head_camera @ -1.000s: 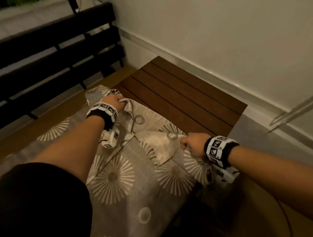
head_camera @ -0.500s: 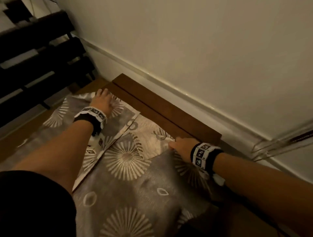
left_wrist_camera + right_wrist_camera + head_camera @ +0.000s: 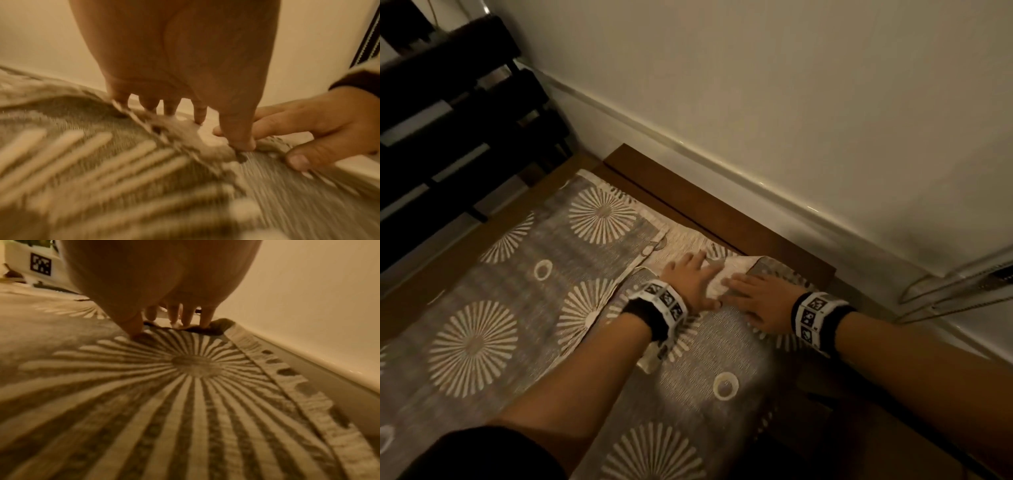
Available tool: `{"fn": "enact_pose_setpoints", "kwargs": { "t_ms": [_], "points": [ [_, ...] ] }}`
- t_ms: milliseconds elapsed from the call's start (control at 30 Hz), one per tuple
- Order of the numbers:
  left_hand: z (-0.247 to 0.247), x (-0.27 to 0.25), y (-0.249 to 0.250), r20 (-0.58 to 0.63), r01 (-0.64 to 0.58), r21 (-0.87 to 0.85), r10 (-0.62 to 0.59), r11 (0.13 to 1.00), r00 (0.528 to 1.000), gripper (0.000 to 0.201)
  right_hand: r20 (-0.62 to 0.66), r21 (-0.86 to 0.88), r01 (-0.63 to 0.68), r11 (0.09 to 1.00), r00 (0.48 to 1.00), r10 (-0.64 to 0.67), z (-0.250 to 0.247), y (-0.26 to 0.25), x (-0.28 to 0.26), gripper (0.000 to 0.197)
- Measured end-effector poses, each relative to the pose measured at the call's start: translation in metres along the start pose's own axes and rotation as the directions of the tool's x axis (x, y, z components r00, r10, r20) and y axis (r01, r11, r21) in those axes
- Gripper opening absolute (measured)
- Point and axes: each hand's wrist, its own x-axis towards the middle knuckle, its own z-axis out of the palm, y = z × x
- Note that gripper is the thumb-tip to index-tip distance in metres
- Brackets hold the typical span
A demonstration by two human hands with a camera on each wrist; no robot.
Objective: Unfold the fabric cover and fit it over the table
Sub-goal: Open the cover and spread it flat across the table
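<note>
Cover (image 3: 524, 301) is being spread over the table (image 3: 722, 205), w/ a bare wood strip left showing by the wall (image 3: 791, 85). L hand (image 3: 690, 281) is being laid flat on a pale turned-up fold, fingers straight. R hand (image 3: 756, 299) is being pressed beside it, fingers extended, thumb (image 3: 298, 160) spread. Head view: both hands near-touching. L wrist view: fingertips (image 3: 200, 116) digging into the fold's edge. R wrist view: cover's hem running beside the wall.

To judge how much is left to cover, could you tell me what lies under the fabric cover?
The wooden table shows as a bare strip beyond the fabric cover. Under the cover nothing shows; both hands press on top.
</note>
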Motion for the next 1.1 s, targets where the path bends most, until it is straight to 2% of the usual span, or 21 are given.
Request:
{"fn": "enact_pose_setpoints", "kwargs": {
  "t_ms": [167,233,300,367,433,467,500,533,567,600,633,667,700,733,767,800,833,867,900,967,1100],
  "points": [
    [0.004,-0.007,0.0,-0.122,0.012,-0.002,-0.012,1.0,0.993,0.106,-0.003,0.099,-0.131,0.986,0.991,0.132,0.007,0.004,0.002,0.068],
    [0.002,-0.015,0.002,-0.115,0.007,0.064,0.0,0.998,0.993,0.106,-0.021,0.113,-0.136,0.984,0.99,0.139,0.002,0.003,0.003,0.067],
    [0.002,-0.017,0.005,-0.095,0.001,0.09,0.008,0.996,0.995,0.092,-0.091,0.1,-0.115,0.988,0.988,0.124,-0.003,0.003,0.003,0.059],
    [-0.002,-0.016,0.003,-0.117,-0.032,0.115,0.046,0.993,0.992,0.068,-0.155,0.058,-0.082,0.995,0.984,0.09,-0.004,0.005,0.005,0.046],
    [-0.018,-0.015,-0.004,-0.182,-0.051,0.108,0.07,0.993,0.981,0.045,-0.157,0.076,-0.051,0.996,0.986,0.063,-0.001,0.008,0.006,0.035],
    [-0.03,-0.014,-0.008,-0.26,-0.013,0.054,0.026,0.998,0.965,0.035,-0.143,0.112,-0.045,0.993,0.988,0.061,0.0,0.009,0.007,0.031],
    [-0.043,-0.011,-0.014,-0.356,0.054,-0.059,-0.072,0.997,0.932,0.026,-0.127,0.15,-0.045,0.988,0.99,0.064,0.001,0.01,0.007,0.028],
    [-0.056,-0.009,-0.022,-0.448,0.128,-0.222,-0.218,0.967,0.867,0.02,-0.125,0.184,-0.039,0.982,0.99,0.063,0.002,0.01,0.008,0.027],
    [-0.068,-0.007,-0.031,-0.499,0.185,-0.396,-0.38,0.899,0.779,0.02,-0.123,0.213,-0.04,0.976,0.99,0.067,0.003,0.011,0.008,0.026],
    [-0.077,-0.005,-0.04,-0.517,0.219,-0.534,-0.52,0.817,0.679,0.027,-0.126,0.233,-0.044,0.972,0.989,0.075,0.004,0.012,0.009,0.027],
    [-0.081,-0.004,-0.048,-0.507,0.251,-0.605,-0.609,0.755,0.61,0.037,-0.133,0.247,-0.053,0.968,0.987,0.088,0.005,0.013,0.01,0.03],
    [-0.081,-0.004,-0.053,-0.5,0.267,-0.63,-0.644,0.729,0.58,0.04,-0.139,0.261,-0.06,0.963,0.985,0.099,0.006,0.015,0.012,0.034],
    [-0.077,-0.003,-0.055,-0.51,0.238,-0.632,-0.627,0.738,0.589,0.036,-0.137,0.272,-0.068,0.96,0.984,0.109,0.005,0.016,0.012,0.04],
    [-0.069,-0.005,-0.052,-0.525,0.171,-0.604,-0.55,0.779,0.649,0.028,-0.127,0.272,-0.079,0.959,0.985,0.117,0.005,0.017,0.014,0.046],
    [-0.058,-0.007,-0.048,-0.522,0.096,-0.528,-0.411,0.844,0.747,0.025,-0.114,0.254,-0.091,0.963,0.986,0.124,0.006,0.018,0.015,0.052],
    [-0.045,-0.009,-0.042,-0.477,0.03,-0.412,-0.243,0.911,0.845,0.032,-0.122,0.215,-0.094,0.972,0.985,0.122,0.007,0.019,0.017,0.058],
    [-0.03,-0.01,-0.039,-0.378,-0.016,-0.28,-0.095,0.96,0.921,0.045,-0.137,0.164,-0.094,0.982,0.984,0.117,0.008,0.02,0.019,0.063],
    [-0.016,-0.01,-0.036,-0.24,-0.025,-0.158,-0.014,0.987,0.971,0.061,-0.14,0.124,-0.095,0.988,0.984,0.112,0.011,0.022,0.021,0.068],
    [-0.003,-0.01,-0.034,-0.123,-0.014,-0.061,0.006,0.998,0.992,0.077,-0.123,0.105,-0.099,0.989,0.986,0.112,0.012,0.023,0.022,0.073],
    [0.015,-0.011,-0.033,0.013,0.026,-0.035,-0.026,0.999,1.0,0.098,-0.073,0.117,-0.112,0.987,0.99,0.121,0.017,0.027,0.02,0.078],
    [0.017,-0.009,-0.03,0.048,0.06,-0.059,-0.057,0.996,0.997,0.107,-0.062,0.192,-0.205,0.96,0.973,0.221,0.019,0.036,-0.01,0.068]
  ]
}}
